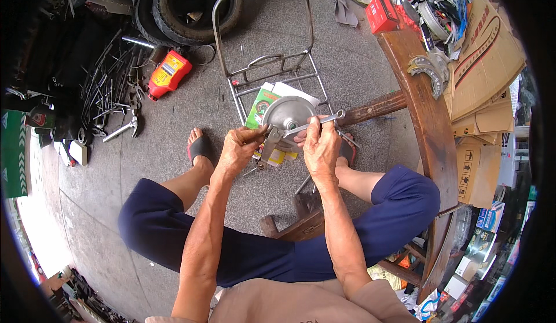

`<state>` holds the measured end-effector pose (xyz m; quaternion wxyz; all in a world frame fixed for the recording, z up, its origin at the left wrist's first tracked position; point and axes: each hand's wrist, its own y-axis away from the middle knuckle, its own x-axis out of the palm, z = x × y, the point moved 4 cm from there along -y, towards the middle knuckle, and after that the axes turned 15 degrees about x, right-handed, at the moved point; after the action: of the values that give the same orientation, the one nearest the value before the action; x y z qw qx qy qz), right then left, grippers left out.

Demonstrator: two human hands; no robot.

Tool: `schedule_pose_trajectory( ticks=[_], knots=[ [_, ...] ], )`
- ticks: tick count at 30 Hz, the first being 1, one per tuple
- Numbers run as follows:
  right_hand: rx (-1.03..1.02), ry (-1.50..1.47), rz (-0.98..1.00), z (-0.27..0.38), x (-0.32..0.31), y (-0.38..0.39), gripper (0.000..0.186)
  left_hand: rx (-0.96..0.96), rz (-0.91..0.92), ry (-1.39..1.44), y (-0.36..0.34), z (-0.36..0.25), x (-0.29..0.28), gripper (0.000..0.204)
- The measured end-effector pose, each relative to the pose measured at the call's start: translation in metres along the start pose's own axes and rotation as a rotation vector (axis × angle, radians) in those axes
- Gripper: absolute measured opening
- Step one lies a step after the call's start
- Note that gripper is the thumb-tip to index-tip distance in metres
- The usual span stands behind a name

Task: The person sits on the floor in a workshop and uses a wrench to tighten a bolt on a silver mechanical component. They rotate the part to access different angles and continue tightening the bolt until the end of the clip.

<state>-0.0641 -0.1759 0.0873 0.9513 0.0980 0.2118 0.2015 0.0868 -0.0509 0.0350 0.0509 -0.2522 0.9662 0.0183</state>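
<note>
A round grey metal brake plate (289, 113) with a raised hub is held between my hands above the floor. My left hand (238, 150) is closed, its thumb and fingers pinching the plate's near left edge beside a small bolt. From there a flat metal lever (270, 145) points down toward me. My right hand (320, 149) grips a combination wrench (327, 118), with the ring end sticking out to the right. The wrench's other end meets the bolt area by my left fingertips. Some right fingers are hidden beneath the plate.
A tubular metal frame (314, 27) stands ahead, with a green box (260, 106) behind the plate. At left lie a red bottle (169, 75), a hammer (123, 128) and tyres (200, 24). On the right, a wooden bench (425, 117) carries curved brake shoes (430, 71) beside cardboard (480, 56).
</note>
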Motion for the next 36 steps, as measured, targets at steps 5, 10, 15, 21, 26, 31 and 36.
schedule_pose_trajectory(
  ticks=[5,10,15,21,26,31,36],
  knots=[
    [-0.017,-0.006,-0.013,-0.001,-0.001,0.000,0.023,-0.048,-0.141,0.165,0.007,0.004,-0.002,0.026],
    [-0.054,0.032,-0.035,-0.007,-0.002,-0.002,0.022,-0.132,-0.300,0.166,0.006,-0.028,-0.018,0.030],
    [-0.084,0.037,-0.042,-0.007,-0.002,-0.001,0.022,-0.196,-0.010,-0.388,0.003,-0.046,-0.005,0.029],
    [-0.099,0.079,-0.057,-0.010,0.000,-0.001,0.021,-0.139,0.014,-0.299,-0.002,-0.056,0.008,0.031],
    [-0.139,0.145,-0.069,-0.009,-0.001,-0.002,0.021,-0.180,0.200,-0.339,-0.016,-0.069,0.010,0.032],
    [-0.124,0.107,-0.055,-0.009,0.001,-0.003,0.022,-0.117,0.258,-0.394,-0.020,-0.059,0.004,0.031],
    [-0.025,0.079,-0.014,-0.001,0.001,0.001,0.023,-0.299,0.157,-0.103,-0.003,-0.031,-0.005,0.032]
  ],
)
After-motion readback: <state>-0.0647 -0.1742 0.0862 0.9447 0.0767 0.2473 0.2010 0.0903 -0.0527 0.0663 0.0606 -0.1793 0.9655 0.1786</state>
